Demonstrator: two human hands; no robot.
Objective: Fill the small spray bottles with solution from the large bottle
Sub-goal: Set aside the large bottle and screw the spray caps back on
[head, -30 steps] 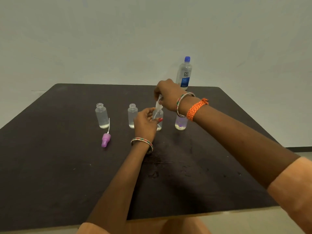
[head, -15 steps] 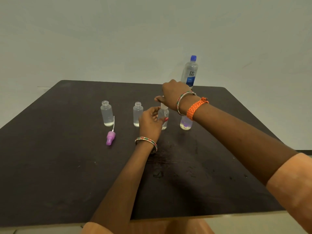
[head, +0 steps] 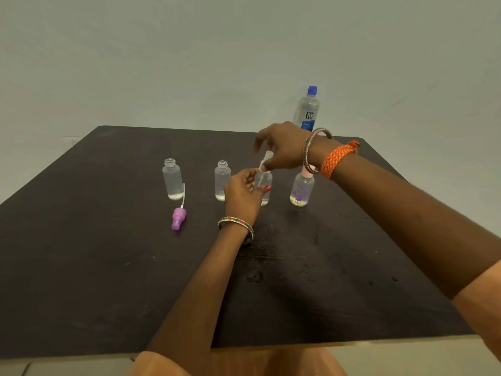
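Mid-table, I see left hand (head: 241, 195) gripping the 3rd small bottle (head: 265, 189) upright, right hand (head: 282, 149) pinching a clear spray cap (head: 267, 161) right above its neck – dip tube pointing down, capped large bottle (head: 307, 112) behind.

A plain pale wall (head: 189, 55) fills the upper half, grey-green in the dim, even light; a dark, matte table (head: 81, 267) with rounded far corners stands against it (its top marked with small scuffs and spots); a strip of pale floor (head: 406, 356) shows below its near edge.
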